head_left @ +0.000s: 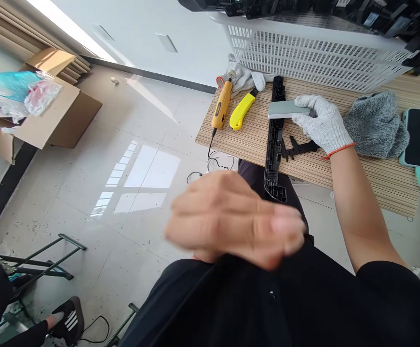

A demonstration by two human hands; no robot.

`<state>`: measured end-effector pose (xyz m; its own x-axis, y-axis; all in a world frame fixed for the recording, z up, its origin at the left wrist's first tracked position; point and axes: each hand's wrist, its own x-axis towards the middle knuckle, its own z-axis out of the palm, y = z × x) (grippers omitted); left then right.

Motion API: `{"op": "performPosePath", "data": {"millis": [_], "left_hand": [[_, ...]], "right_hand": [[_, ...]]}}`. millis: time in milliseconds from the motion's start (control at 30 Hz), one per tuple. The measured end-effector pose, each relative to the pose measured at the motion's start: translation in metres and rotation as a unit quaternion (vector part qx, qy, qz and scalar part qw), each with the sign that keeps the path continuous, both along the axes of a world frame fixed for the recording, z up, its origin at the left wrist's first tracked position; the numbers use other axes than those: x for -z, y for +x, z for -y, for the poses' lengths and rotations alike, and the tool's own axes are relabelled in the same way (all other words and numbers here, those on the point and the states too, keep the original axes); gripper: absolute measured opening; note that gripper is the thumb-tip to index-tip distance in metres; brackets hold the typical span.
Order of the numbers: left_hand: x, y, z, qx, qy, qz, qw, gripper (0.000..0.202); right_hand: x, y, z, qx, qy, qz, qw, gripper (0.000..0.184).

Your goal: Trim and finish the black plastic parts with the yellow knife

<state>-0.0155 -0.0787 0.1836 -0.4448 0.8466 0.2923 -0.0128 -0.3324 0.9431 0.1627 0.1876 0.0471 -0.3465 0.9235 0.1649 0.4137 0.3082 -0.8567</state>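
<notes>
Grips a grey block (285, 109) with the gloved right hand (321, 126) at one o'clock, flat on the black plastic part (274, 144) across the table (376, 178) edge. Holds the bare left hand (231, 219) flat, blurred, at six o'clock, gripping nothing.

L hand (235, 219) bare, blurred, fingers straight & together, flat close to torso; R hand (320, 123) in white knit glove (331, 136), forearm stretched fwd, fingers curled in a grip.
</notes>
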Motion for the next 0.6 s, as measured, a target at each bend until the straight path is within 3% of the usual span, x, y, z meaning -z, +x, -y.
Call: {"op": "performPosePath", "data": {"millis": [133,300,467,600], "left_hand": [[0.022,0.003,-0.048,-0.009,0.017,0.009,1.000,0.025],[0.047,0.002,-0.059,0.004,0.090,-0.010,0.996,0.027],[0.048,0.000,-0.056,0.016,0.109,-0.020,0.994,0.027],[0.044,0.004,-0.057,0.049,0.136,-0.012,0.989,0.017]], "right_hand": [[-0.003,-0.001,0.002,0.004,-0.004,0.007,1.000,0.033],[0.000,0.001,0.002,0.007,-0.019,0.002,1.000,0.036],[0.003,0.002,0.001,0.008,-0.022,-0.004,1.000,0.041],[-0.002,0.002,0.004,0.008,-0.031,0.004,0.999,0.035]]}}
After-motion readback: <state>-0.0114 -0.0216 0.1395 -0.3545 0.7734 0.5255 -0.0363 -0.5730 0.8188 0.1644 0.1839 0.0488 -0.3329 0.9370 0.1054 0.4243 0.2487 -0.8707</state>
